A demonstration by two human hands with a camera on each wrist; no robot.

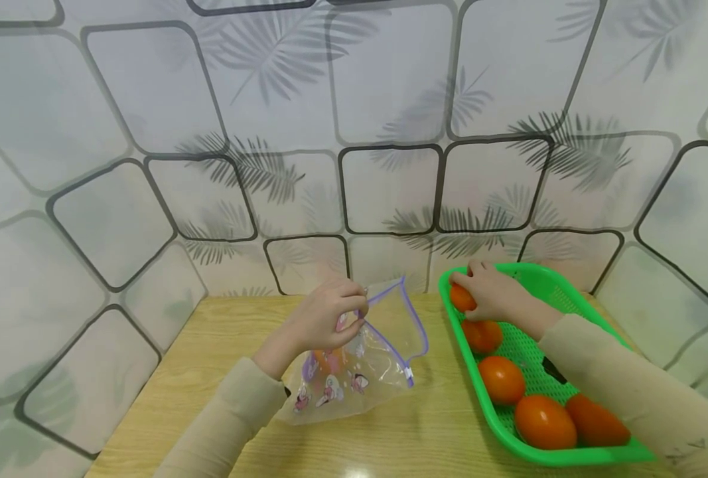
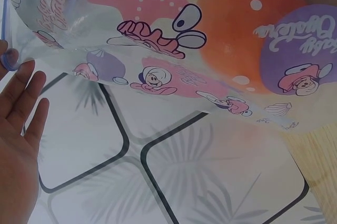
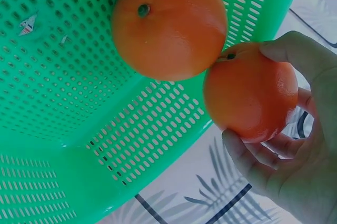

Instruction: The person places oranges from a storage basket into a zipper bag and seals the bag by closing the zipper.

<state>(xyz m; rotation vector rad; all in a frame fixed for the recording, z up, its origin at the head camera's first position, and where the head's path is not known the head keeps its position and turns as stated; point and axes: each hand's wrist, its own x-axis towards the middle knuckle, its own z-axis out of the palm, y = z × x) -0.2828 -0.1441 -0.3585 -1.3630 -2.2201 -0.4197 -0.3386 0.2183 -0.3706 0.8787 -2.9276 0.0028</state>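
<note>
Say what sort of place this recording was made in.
Probably an indoor corner, perhaps in a home, though the room's use can't be settled. Patterned walls meet around a wood-look table, which bears a green basket of orange fruit.

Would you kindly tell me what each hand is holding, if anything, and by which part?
The left hand pinches the clear printed bag at its purple-edged opening; the right hand grips an orange round fruit around its sides.
</note>
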